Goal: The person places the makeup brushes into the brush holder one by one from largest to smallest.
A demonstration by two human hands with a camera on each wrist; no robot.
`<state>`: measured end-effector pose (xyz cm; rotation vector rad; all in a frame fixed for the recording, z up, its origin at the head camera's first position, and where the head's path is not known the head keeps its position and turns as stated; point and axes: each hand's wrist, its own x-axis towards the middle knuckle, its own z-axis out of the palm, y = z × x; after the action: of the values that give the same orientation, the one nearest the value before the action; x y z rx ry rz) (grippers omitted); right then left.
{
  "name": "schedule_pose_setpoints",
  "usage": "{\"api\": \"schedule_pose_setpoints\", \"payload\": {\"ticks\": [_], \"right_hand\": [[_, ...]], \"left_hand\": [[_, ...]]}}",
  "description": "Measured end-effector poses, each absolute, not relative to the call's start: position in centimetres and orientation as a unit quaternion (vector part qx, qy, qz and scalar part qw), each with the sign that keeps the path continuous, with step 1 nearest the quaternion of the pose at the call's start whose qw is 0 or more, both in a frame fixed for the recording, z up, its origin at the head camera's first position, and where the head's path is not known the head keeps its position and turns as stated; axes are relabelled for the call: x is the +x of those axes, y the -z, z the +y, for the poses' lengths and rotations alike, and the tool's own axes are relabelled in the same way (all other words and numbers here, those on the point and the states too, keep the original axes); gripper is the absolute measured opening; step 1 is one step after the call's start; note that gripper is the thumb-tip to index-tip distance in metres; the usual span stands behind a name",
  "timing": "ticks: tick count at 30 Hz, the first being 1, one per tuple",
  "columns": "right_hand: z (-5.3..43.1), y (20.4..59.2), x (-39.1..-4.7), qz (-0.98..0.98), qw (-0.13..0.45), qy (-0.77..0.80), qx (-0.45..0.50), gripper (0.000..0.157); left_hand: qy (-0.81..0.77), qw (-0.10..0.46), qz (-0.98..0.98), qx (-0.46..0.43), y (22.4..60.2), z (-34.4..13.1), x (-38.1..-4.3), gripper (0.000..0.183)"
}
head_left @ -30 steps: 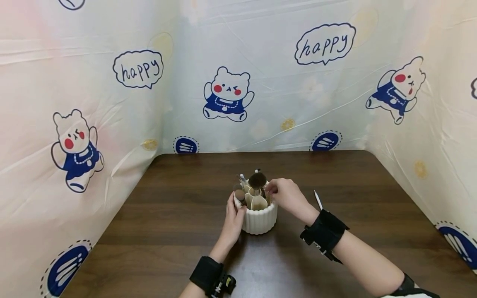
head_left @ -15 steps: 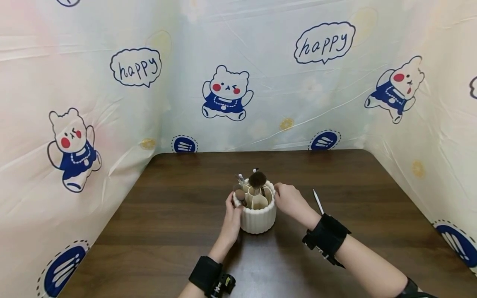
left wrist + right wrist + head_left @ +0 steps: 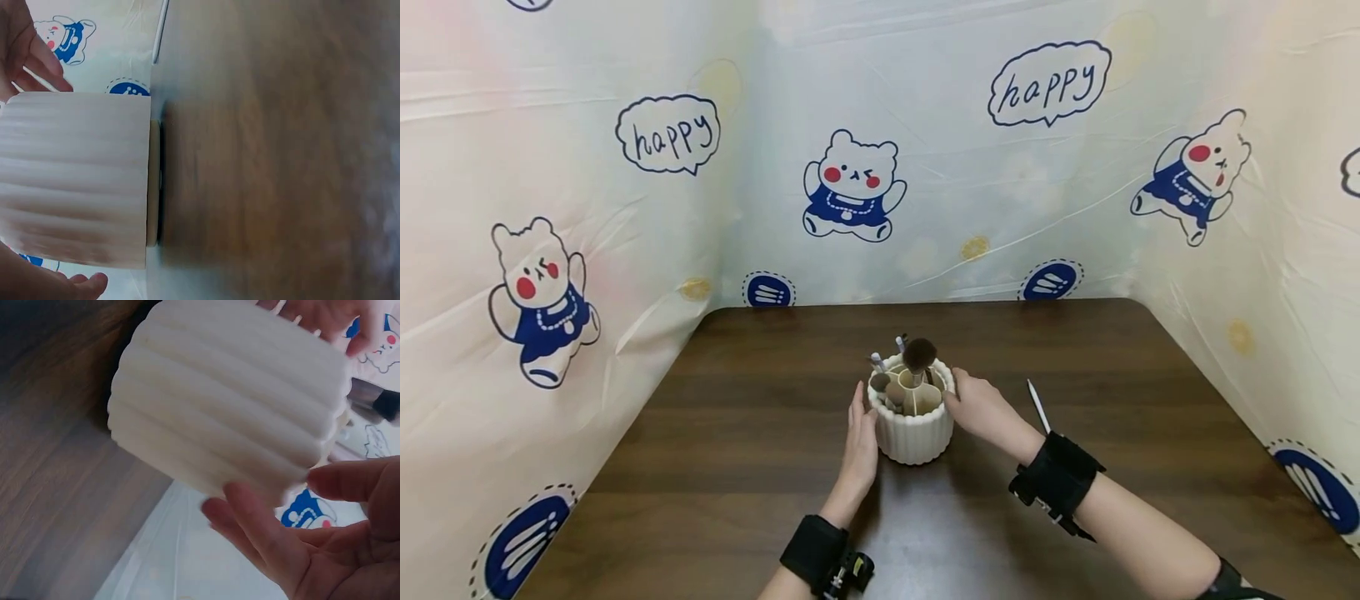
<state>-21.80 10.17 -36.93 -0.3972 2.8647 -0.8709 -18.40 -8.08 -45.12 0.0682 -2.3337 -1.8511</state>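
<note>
A cream ribbed makeup brush holder (image 3: 915, 439) with inner compartments stands on the brown table. A large dark fluffy brush (image 3: 919, 354) rises from it, with smaller brushes (image 3: 881, 382) at its left and pale-tipped handles (image 3: 877, 362) at the back. My left hand (image 3: 857, 450) lies along the left wall, fingers extended. Across from it, my right hand (image 3: 987, 412) is at the right side of the rim. In the right wrist view its loosely bent fingers (image 3: 262, 534) meet the outer wall, the thumb by the rim. The holder's base (image 3: 154, 187) shows in the left wrist view.
A slim white stick (image 3: 1038, 406) lies on the table (image 3: 737, 500), right of the holder and near the right wristband (image 3: 1056, 479). A printed curtain (image 3: 940, 192) with bears and lettering surrounds the back and sides.
The holder has turned counterclockwise seen from above: its back handles moved left, its left brushes came forward. My right hand dropped from over the compartments to the rim; my left fingers straightened.
</note>
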Motion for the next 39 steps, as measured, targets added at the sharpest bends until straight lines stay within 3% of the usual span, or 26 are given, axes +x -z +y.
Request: {"api": "schedule_pose_setpoints", "payload": {"ticks": [6, 14, 25, 31, 37, 39], "right_hand": [[9.7, 36.6, -21.5, 0.946, 0.083, 0.280, -0.138, 0.053], [10.0, 37.3, -23.0, 0.934, 0.074, 0.315, -0.149, 0.051], [9.4, 36.9, -21.5, 0.941, 0.078, 0.309, -0.118, 0.030], [9.2, 36.7, -21.5, 0.938, 0.088, 0.314, -0.121, 0.040], [9.5, 36.9, -21.9, 0.934, 0.080, 0.328, -0.121, 0.032], [9.4, 36.9, -21.8, 0.934, 0.085, 0.328, -0.115, 0.040]], "left_hand": [[0.627, 0.053, -0.777, 0.014, 45.1, -8.0, -18.5, 0.059], [0.626, 0.110, -0.769, 0.067, 45.2, -7.3, -17.9, 0.055], [0.637, 0.072, -0.766, 0.048, 45.4, -7.8, -17.9, 0.061], [0.639, 0.077, -0.762, 0.066, 45.2, -7.8, -17.9, 0.061], [0.603, 0.088, -0.789, 0.082, 44.7, -8.1, -17.9, 0.057], [0.602, 0.082, -0.791, 0.077, 44.6, -8.3, -17.9, 0.057]]}}
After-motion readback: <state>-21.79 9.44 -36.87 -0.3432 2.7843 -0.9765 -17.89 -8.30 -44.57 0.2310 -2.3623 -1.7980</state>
